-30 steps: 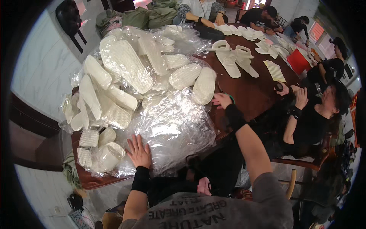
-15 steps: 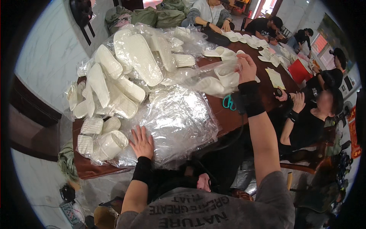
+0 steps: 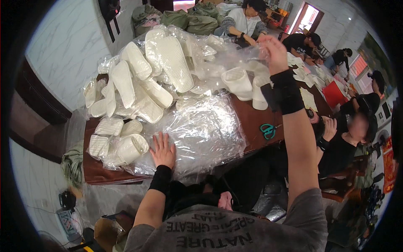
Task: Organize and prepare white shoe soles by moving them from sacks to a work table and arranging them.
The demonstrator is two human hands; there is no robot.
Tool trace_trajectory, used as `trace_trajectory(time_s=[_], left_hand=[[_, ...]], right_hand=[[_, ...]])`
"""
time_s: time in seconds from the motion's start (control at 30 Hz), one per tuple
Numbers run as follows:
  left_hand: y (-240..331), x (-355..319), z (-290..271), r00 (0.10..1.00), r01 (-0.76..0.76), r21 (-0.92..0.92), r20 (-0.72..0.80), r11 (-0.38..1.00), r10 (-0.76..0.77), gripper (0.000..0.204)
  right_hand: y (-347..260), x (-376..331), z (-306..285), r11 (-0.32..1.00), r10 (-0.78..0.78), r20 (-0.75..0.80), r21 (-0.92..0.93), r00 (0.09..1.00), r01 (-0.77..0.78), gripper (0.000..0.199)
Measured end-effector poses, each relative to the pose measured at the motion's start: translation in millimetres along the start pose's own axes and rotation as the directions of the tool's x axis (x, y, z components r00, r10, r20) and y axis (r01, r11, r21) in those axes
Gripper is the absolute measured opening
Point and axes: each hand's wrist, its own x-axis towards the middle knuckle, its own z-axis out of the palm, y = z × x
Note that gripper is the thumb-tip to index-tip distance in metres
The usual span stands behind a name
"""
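My left hand [image 3: 163, 150] lies with fingers spread on a flat stack of clear plastic bags [image 3: 205, 134] at the table's front. Raised at the right, my right hand [image 3: 276, 54] pinches the edge of a clear plastic bag [image 3: 247, 54]. A pair of white slippers [image 3: 236, 82] is below that hand, at the bag's lower part; whether both are fully inside, I cannot tell. Bagged white slippers [image 3: 174, 63] form a heap left of the bag. More bagged slippers [image 3: 131, 149] lie beside my left hand.
Teal-handled scissors [image 3: 267, 131] rest on the brown table [image 3: 252, 122]. Several people work along its far and right sides, near loose white slippers [image 3: 300, 73], a yellowish sheet [image 3: 308, 100] and a red container [image 3: 333, 96]. Green sacks [image 3: 201, 23] stand behind the heap.
My right hand has risen away from me, still gripping the bag; the slippers below it now point differently. My left hand stays flat on the stack. The view has shifted slightly.
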Motion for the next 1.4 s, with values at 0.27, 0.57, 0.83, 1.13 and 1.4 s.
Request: trace_trajectory(time_s=[0.27, 0.57, 0.83, 1.13, 1.4], left_hand=[[4, 2, -2, 1.000, -0.014, -0.027, 0.000, 1.000, 0.014, 0.055], [1, 4, 1, 1.000, 0.000, 0.025, 0.014, 1.000, 0.000, 0.056], [-3, 2, 3, 0.999, -0.021, 0.025, -0.028, 0.999, 0.021, 0.056], [1, 3, 9, 0.997, -0.008, 0.016, 0.075, 1.000, 0.007, 0.063], [2, 6, -4, 0.999, -0.043, -0.052, -0.021, 0.998, 0.042, 0.057]], right_hand=[[-102, -49, 19, 0.992, 0.048, 0.208, -0.125, 0.977, -0.022, 0.016], [-174, -120, -22, 0.809, 0.097, 0.244, -0.584, 0.965, 0.066, 0.015], [-148, -122, 85, 0.898, 0.174, 0.590, -0.424, 0.788, 0.120, 0.027], [81, -162, 196, 0.865, 0.338, 0.645, 0.075, 0.686, -0.496, 0.044], [198, -258, 153, 0.505, 0.257, 0.570, -0.768, 0.780, 0.394, 0.065]])
